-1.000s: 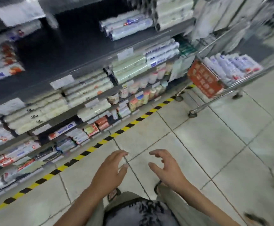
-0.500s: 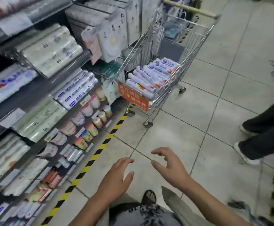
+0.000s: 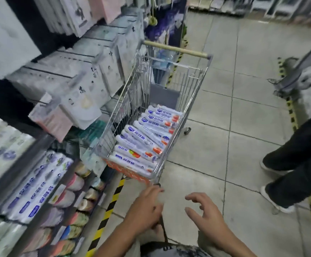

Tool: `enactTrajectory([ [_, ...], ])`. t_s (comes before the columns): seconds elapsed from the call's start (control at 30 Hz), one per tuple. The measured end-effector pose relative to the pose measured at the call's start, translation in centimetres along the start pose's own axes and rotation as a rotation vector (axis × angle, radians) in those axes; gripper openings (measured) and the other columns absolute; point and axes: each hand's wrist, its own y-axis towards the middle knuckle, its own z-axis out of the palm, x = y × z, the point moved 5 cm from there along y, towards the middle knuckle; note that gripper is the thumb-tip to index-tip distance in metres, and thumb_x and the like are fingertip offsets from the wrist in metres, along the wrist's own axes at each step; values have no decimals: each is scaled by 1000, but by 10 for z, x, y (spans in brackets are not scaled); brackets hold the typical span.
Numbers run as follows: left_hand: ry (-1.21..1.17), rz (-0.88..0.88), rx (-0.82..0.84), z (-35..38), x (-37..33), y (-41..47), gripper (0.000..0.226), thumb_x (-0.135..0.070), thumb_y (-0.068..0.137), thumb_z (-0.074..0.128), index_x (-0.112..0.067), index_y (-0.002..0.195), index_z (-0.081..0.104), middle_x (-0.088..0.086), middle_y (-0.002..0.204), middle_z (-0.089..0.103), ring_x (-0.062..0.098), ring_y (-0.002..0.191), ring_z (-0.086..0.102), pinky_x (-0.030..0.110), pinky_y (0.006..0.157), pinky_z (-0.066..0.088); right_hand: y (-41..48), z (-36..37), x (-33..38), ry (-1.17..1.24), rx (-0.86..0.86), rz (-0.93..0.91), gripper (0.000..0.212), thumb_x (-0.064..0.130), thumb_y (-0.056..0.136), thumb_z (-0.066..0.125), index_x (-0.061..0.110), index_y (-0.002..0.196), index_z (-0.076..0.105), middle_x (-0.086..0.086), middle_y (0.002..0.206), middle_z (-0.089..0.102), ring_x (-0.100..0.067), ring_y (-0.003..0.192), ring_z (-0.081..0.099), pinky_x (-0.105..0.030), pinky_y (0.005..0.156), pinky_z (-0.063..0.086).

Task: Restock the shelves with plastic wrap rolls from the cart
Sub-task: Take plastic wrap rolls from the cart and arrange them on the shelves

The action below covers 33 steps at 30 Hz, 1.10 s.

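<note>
Both our left hand (image 3: 145, 210) and right hand (image 3: 207, 216) hang empty and spread at lower centre; next we reach the cart (image 3: 193, 101) for plastic wrap rolls (image 3: 143, 141).

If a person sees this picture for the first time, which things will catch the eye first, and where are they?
First comes the silver wire shopping cart in the middle, its basket holding white plastic wrap rolls with blue and orange labels lying side by side. Next, the two bare hands at the bottom, left hand and right hand, both open and empty, just short of the cart. The dark store shelves packed with goods line the left side.
</note>
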Motion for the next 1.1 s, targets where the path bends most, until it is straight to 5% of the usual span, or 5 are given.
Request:
enactTrajectory([
  [0.2,134,118,65,-56,-5,122,50,-43,101,49,-33,149,41,-11,157,37,11,142,37,32,116,35,106,-32,20,5,-82,43,28,23,87,75,42,106,65,18,116,59,7,110,54,-24,95,44],
  [0.43,76,26,5,-99,26,209,52,-40,101,47,-26,151,43,-5,156,41,16,141,40,35,116,37,247,-63,61,-58,-45,-6,25,22,88,73,36,108,68,17,115,61,0,109,58,-29,95,48],
  [0.67,-5,-184,-52,-130,55,284,48,-38,104,51,-28,150,42,-5,156,40,16,140,41,33,113,39,423,-68,97,-160,167,-95,25,27,92,70,29,116,69,14,114,62,2,102,59,-19,83,45],
  [0.93,-132,-471,-68,-132,82,343,45,-36,106,48,-26,150,44,-3,154,43,21,136,45,29,106,36,598,-11,48,-605,508,-62,47,19,87,69,10,132,60,-17,130,61,-31,116,60,-32,95,44],
  [1.1,-269,-634,-66,-119,97,369,46,-36,107,49,-24,151,43,0,154,42,25,130,50,33,108,41,649,18,7,-800,596,-21,45,26,78,69,15,121,59,-15,120,63,-33,107,62,-41,90,55],
])
